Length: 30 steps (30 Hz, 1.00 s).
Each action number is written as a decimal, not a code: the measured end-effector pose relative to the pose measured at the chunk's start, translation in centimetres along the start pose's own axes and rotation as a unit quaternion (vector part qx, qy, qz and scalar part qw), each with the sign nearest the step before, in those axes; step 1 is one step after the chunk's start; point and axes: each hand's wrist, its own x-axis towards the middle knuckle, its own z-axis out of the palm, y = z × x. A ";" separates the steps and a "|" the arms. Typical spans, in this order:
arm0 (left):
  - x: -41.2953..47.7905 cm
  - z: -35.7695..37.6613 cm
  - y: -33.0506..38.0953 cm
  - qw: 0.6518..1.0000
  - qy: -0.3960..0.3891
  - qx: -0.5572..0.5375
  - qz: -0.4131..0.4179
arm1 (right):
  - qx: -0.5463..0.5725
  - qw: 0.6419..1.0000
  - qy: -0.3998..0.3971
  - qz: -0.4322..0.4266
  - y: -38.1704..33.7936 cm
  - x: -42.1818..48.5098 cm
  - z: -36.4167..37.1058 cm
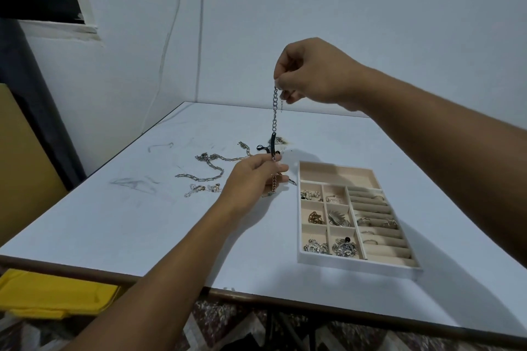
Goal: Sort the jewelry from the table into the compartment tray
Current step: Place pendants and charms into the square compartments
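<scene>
A silver chain bracelet (274,114) with a black curved bar hangs straight down above the table. My right hand (310,74) pinches its top end, raised high. My left hand (253,177) grips its lower end just above the table, where copper-coloured links dangle below the fingers. The white compartment tray (356,263) lies to the right of my left hand; its small squares hold earrings, chains and pendants, and its ring rolls hold several rings. Its long top compartment holds nothing.
Loose jewelry lies on the white table (114,231) left of my left hand: a long silver link chain (208,171), a small beaded bracelet (201,188), and dark pieces (281,140) behind the bracelet. Yellow cloth (51,293) sits below the table's near edge.
</scene>
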 end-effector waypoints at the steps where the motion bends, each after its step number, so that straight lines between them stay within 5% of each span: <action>1: -0.1 0.3 0.1 0.999 0.001 -0.030 -0.012 | -0.001 1.000 0.006 0.000 0.0 0.1 -0.2; 9: -0.4 1.4 0.0 0.970 -0.007 -0.213 -0.120 | -0.008 0.999 0.044 0.005 0.1 0.3 -1.1; 20: -0.9 1.5 0.2 0.936 -0.029 -0.302 -0.176 | 0.025 0.994 0.108 0.016 0.4 0.9 -1.3; 30: -0.6 0.5 0.5 0.898 0.005 -0.401 -0.181 | 0.023 0.999 0.023 0.008 0.0 -3.5 0.2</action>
